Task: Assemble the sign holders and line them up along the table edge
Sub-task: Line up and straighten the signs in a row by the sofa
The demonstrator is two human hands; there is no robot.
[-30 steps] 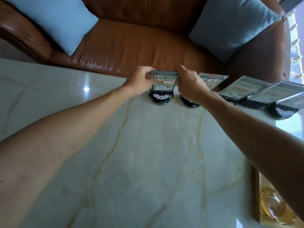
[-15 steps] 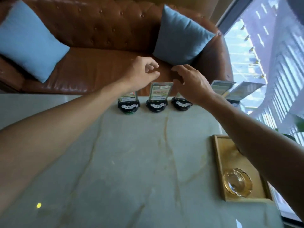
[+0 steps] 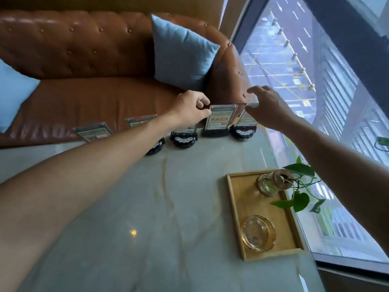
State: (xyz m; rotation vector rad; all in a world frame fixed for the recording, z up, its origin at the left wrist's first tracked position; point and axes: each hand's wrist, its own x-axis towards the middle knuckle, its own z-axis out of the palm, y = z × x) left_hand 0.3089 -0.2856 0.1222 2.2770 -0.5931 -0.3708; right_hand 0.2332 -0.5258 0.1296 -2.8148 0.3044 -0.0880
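No print is legible; the clear acrylic sign holder with a green and red card (image 3: 219, 119), centre of the frame, carries lines too blurred to read; the round black bases (image 3: 182, 139) below it show white marks, unreadable.

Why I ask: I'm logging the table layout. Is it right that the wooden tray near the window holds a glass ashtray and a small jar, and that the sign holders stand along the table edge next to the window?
Not quite. The head view shows the sign holders lined along the table edge next to the brown sofa, not the window. The wooden tray near the window does hold the glass ashtray and the small jar.
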